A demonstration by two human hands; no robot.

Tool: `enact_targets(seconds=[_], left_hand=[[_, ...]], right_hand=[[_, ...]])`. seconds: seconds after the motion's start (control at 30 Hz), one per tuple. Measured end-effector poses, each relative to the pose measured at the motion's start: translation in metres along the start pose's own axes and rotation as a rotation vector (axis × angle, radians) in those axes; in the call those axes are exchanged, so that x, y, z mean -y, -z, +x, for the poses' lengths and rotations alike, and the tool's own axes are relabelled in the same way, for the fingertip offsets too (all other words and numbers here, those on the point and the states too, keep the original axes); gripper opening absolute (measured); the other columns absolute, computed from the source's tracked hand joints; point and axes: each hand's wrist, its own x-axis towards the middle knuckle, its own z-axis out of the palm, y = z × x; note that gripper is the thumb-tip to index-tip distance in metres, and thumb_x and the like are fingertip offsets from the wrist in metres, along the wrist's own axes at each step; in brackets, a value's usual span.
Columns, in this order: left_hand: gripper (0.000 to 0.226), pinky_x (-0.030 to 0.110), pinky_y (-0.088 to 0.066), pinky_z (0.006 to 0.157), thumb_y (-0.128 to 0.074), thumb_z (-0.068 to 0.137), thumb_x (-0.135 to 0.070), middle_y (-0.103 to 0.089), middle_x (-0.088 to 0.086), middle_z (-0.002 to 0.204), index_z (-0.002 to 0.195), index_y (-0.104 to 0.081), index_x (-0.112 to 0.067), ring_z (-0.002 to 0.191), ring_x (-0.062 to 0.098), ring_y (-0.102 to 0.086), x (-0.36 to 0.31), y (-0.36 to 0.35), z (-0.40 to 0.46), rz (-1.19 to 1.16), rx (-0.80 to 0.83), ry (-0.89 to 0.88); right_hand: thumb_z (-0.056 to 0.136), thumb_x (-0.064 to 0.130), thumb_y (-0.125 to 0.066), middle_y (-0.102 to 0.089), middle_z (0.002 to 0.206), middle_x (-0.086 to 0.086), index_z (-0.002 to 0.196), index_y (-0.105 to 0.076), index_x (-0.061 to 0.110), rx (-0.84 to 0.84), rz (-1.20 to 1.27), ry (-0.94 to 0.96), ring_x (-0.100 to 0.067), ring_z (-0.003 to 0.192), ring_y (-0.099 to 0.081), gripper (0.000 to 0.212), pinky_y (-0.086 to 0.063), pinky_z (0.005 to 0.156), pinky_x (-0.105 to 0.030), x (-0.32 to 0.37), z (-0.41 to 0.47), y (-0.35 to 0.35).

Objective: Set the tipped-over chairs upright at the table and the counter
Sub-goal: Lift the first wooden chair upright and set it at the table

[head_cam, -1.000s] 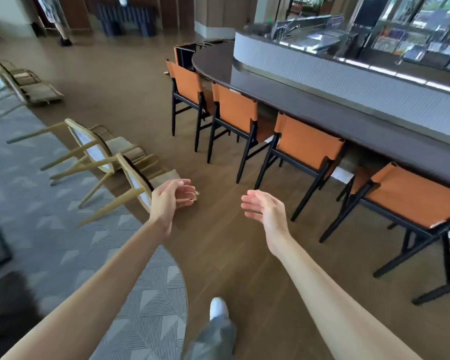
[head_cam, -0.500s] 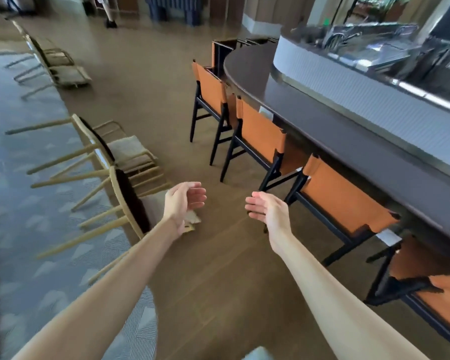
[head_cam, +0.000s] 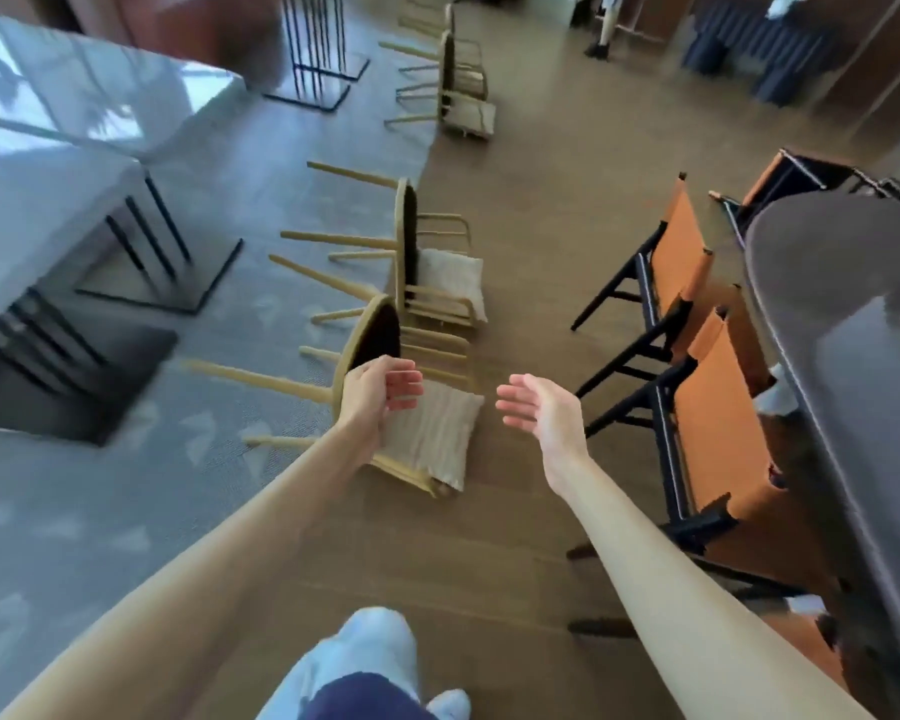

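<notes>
Floor: brown wood planks (head_cam: 515, 537) down the middle; grey patterned carpet (head_cam: 126, 485) on the left, meeting the wood along a line running near to far.
Tables: pale-topped table (head_cam: 48, 200) far left on black slatted legs with flat black base plates; second, similar one (head_cam: 100, 80) beyond it.
Counter: dark curved bar counter (head_cam: 842, 314) along the right edge.
Counter chairs: orange-backed chairs on black frames standing upright at the counter, nearest one (head_cam: 718, 439), next one (head_cam: 676, 257) farther off, another (head_cam: 780, 174) at the far curve.
Nearest tipped chair: light wooden chair (head_cam: 365, 335) lying on its back at the carpet edge, legs pointing left over the carpet, beige seat cushion (head_cam: 432, 433) hanging toward the wood floor.
Second tipped chair: same kind (head_cam: 411, 252), just beyond the first, legs left, cushion on the right side.
Far tipped chairs: more wooden chairs (head_cam: 453, 80) lying over at the far carpet edge, blurred.
Left hand: (head_cam: 375, 397) fingers loosely spread, holding nothing, in front of the nearest tipped chair's seat rim; contact cannot be told.
Right hand: (head_cam: 541, 413) palm turned left, fingers relaxed and wide, holding nothing, over bare wood floor between tipped chair and counter chairs.
Person: light trouser leg and shoe (head_cam: 365, 662) at the near edge.
</notes>
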Motion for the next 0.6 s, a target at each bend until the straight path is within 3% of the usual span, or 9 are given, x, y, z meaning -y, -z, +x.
enact_targets(seconds=[0.17,0.33,0.53,0.6], left_hand=[[0.021,0.038,-0.060,0.078,-0.051,0.092,-0.011,-0.074,0.016,0.091,0.094,-0.070,-0.002,0.080,0.028,-0.071,0.006,-0.012,0.024,-0.104,-0.211,-0.001],[0.024,0.031,-0.063,0.065,-0.052,0.092,-0.013,-0.075,0.014,0.088,0.099,-0.070,0.000,0.073,0.023,-0.073,0.033,-0.034,0.079,-0.149,-0.339,0.007],[0.019,0.043,-0.058,0.084,-0.053,0.091,-0.012,-0.073,0.015,0.089,0.089,-0.069,-0.003,0.077,0.028,-0.071,0.077,-0.085,0.156,-0.305,-0.435,0.154],[0.019,0.042,-0.058,0.079,-0.054,0.092,-0.013,-0.073,0.017,0.092,0.090,-0.069,-0.002,0.078,0.028,-0.071,0.088,-0.100,0.168,-0.377,-0.498,0.195]], right_hand=[[0.104,0.024,-0.048,-0.077,0.101,-0.011,0.100,-0.072,0.014,0.230,-0.092,-0.005,-0.029,0.098,-0.073,0.026,-0.058,0.086,-0.038,0.001,0.065,-0.004],[0.104,0.024,-0.047,-0.076,0.104,-0.013,0.101,-0.071,0.013,0.322,-0.150,-0.102,-0.030,0.101,-0.072,0.027,-0.058,0.087,-0.039,-0.011,0.146,-0.006],[0.103,0.027,-0.048,-0.076,0.102,-0.011,0.101,-0.071,0.015,0.388,-0.253,-0.139,-0.026,0.096,-0.074,0.025,-0.058,0.079,-0.033,-0.015,0.249,-0.003],[0.103,0.028,-0.049,-0.077,0.102,-0.011,0.104,-0.071,0.013,0.413,-0.283,-0.169,-0.027,0.096,-0.074,0.026,-0.060,0.084,-0.037,-0.011,0.276,-0.005]])
